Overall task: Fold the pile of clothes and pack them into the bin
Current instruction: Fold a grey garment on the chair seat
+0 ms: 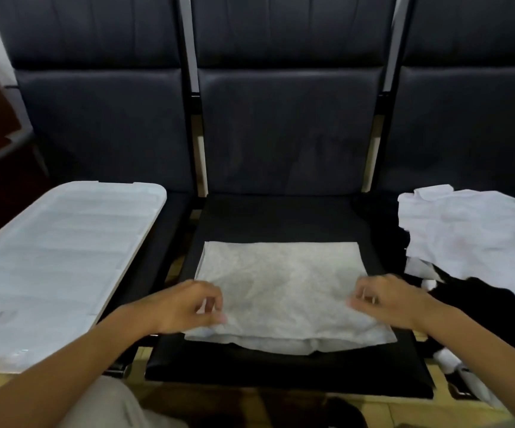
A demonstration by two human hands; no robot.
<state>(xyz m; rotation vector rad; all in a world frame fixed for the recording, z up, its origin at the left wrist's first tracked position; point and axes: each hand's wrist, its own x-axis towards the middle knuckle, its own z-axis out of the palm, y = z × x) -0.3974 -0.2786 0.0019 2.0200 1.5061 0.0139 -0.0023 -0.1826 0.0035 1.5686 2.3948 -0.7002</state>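
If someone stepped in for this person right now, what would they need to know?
Left hand and right hand each pinch a side edge of the folded pale grey garment, which lies flat on the middle black seat.
The white plastic bin lid sits on the left seat; the bin's inside is not visible.
Unfolded white and black clothes lie on the right seat.
Left: pack this garment, fold the rest.

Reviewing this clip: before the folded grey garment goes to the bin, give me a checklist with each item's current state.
1. Grey garment folded into a flat rectangle on the middle seat: ok.
2. Left hand grip on the garment's left edge: ok, fingers curled at it.
3. Right hand grip on the right edge: ok.
4. Bin open to receive it: not ok, the white lid is on.
5. Room inside the bin: cannot tell.
6. Pile of clothes on the right seat finished: not ok, still unfolded.
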